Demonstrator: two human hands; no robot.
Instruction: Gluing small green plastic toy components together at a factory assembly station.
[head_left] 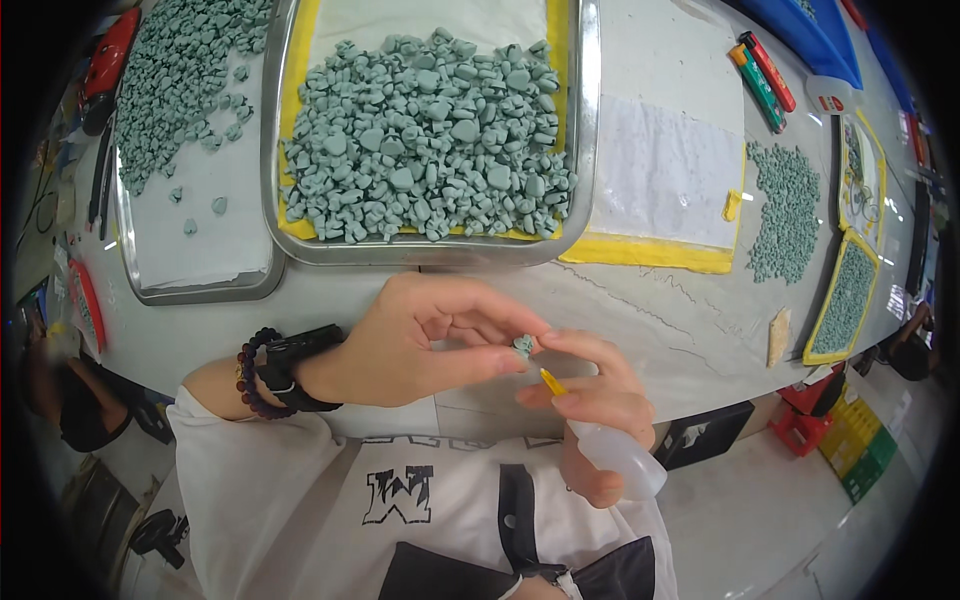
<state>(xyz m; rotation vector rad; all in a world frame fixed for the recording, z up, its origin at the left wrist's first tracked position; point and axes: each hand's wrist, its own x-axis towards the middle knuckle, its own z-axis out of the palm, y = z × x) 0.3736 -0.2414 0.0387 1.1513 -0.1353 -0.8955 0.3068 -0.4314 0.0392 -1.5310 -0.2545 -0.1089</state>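
Note:
Between the thumb and index finger of my left hand [425, 335] is a small grey-green piece [523, 345], pinched above the near edge of the table. My right hand [605, 405] is closed around a translucent white squeeze bottle [630, 468] with a yellow nozzle [552, 382]. The nozzle's tip points up toward the piece, a short gap below it. My right index fingertip meets the left one right beside the piece. Beyond my hands stands a metal tray [430, 252] heaped with similar grey-green pieces [425, 140].
To the left, another metal tray [205, 293] holds many more pieces. A yellow-edged sheet [655, 250] lies right of the middle tray. Farther right are spread pieces [785, 215], a red lighter [768, 72], a green lighter [758, 90] and a yellow-framed tray [812, 357].

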